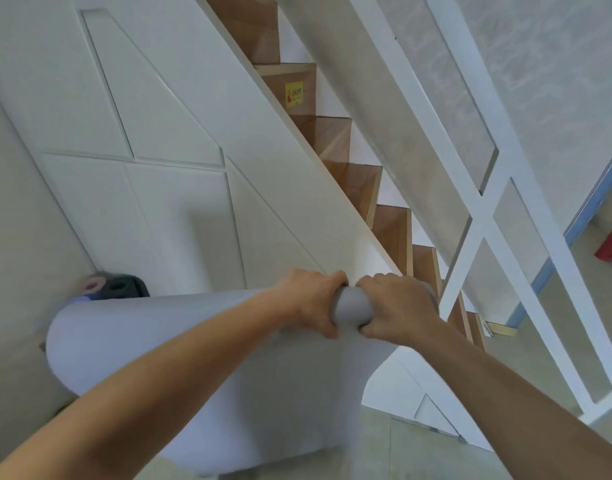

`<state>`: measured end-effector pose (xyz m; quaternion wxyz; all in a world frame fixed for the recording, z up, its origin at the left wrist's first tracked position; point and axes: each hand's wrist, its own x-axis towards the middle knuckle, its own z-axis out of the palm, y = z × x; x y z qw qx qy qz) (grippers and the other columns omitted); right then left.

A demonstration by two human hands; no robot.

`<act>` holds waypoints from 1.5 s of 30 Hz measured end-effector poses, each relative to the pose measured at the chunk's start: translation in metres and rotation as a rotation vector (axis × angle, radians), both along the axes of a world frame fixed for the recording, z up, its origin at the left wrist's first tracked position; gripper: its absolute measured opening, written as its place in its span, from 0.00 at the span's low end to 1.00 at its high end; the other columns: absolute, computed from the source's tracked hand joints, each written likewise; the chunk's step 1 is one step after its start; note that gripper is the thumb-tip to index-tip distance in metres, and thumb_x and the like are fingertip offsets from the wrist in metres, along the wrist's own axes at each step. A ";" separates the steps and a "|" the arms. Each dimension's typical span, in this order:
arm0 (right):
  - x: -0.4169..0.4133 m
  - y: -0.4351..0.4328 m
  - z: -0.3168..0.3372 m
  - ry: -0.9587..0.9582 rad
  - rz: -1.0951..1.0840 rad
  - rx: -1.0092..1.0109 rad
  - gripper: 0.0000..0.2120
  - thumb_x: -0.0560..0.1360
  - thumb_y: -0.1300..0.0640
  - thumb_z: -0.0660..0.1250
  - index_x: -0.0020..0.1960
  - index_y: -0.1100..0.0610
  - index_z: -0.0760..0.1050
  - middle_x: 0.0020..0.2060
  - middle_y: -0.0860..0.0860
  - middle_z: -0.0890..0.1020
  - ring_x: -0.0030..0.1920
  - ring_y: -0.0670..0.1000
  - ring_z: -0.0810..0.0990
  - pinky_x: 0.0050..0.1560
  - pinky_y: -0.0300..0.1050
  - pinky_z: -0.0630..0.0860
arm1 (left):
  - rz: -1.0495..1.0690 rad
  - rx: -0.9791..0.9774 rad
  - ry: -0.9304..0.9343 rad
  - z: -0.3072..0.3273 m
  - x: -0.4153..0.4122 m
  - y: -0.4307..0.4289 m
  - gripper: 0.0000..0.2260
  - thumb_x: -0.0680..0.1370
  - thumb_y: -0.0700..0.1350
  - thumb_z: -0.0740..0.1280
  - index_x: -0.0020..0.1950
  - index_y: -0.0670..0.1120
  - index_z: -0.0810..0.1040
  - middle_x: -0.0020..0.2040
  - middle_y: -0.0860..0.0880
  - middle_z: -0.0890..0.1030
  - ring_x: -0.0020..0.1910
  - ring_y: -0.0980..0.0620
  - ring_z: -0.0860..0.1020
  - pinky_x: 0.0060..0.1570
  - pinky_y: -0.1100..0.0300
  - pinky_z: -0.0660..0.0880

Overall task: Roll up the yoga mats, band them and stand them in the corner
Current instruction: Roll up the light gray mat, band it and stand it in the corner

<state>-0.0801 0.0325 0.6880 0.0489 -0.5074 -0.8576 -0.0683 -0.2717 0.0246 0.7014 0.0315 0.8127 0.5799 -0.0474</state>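
Fingers point(339, 282) of both hands curl over the rolled end of the mat point(351, 308), thumbs underneath. Left hand point(311, 301) and right hand point(398, 308) grip side by side, nearly touching, near the middle of the roll. Rest of the mat hangs loose below as a wide sheet down to the floor point(436, 455), beside the staircase point(391, 226).

Handling, my read: soft foam, light, floppy. Sheet sags and curves under its own weight, so no stiffness to rely on. Surface looks matte, probably grippy, low slip risk. Not fragile.

Hold point: on the roll itself, wrapped round. Hands this close leave the ends free to telescope; I'd spread them wider to keep the roll even.

Rolled mats point(114, 289) already stand in the corner at left, against the white panelling point(124, 98).
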 end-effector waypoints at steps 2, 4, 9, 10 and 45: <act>0.019 0.005 0.008 -0.034 -0.030 -0.106 0.26 0.65 0.36 0.71 0.59 0.43 0.72 0.44 0.43 0.80 0.45 0.49 0.78 0.46 0.45 0.76 | 0.081 -0.195 -0.052 0.003 -0.034 -0.004 0.49 0.61 0.63 0.80 0.76 0.56 0.59 0.67 0.51 0.77 0.66 0.46 0.76 0.62 0.53 0.69; 0.034 0.008 0.012 -0.098 -0.035 -0.231 0.26 0.64 0.33 0.72 0.58 0.42 0.72 0.40 0.41 0.76 0.42 0.46 0.76 0.43 0.41 0.73 | 0.173 -0.364 -0.061 0.000 -0.070 -0.012 0.54 0.58 0.61 0.83 0.77 0.57 0.58 0.70 0.53 0.75 0.69 0.48 0.74 0.67 0.55 0.68; 0.026 0.008 -0.007 -0.168 0.031 -0.363 0.41 0.62 0.33 0.74 0.69 0.43 0.63 0.55 0.41 0.75 0.59 0.48 0.76 0.55 0.47 0.71 | 0.221 -0.431 -0.228 -0.023 -0.088 -0.017 0.30 0.58 0.55 0.84 0.55 0.53 0.77 0.49 0.57 0.82 0.48 0.54 0.80 0.46 0.62 0.75; 0.014 0.004 -0.015 -0.198 0.072 -0.299 0.49 0.61 0.31 0.73 0.75 0.44 0.56 0.65 0.46 0.72 0.68 0.52 0.71 0.66 0.53 0.67 | 0.240 -0.470 -0.317 -0.025 -0.084 -0.012 0.28 0.58 0.53 0.84 0.54 0.50 0.79 0.48 0.56 0.84 0.47 0.53 0.82 0.46 0.61 0.78; -0.041 0.015 -0.041 -0.004 0.121 -0.247 0.29 0.61 0.37 0.73 0.59 0.42 0.71 0.47 0.45 0.81 0.48 0.51 0.79 0.43 0.45 0.71 | 0.015 -0.284 0.113 -0.024 -0.073 -0.018 0.62 0.56 0.68 0.79 0.80 0.53 0.49 0.72 0.52 0.69 0.68 0.46 0.73 0.67 0.49 0.69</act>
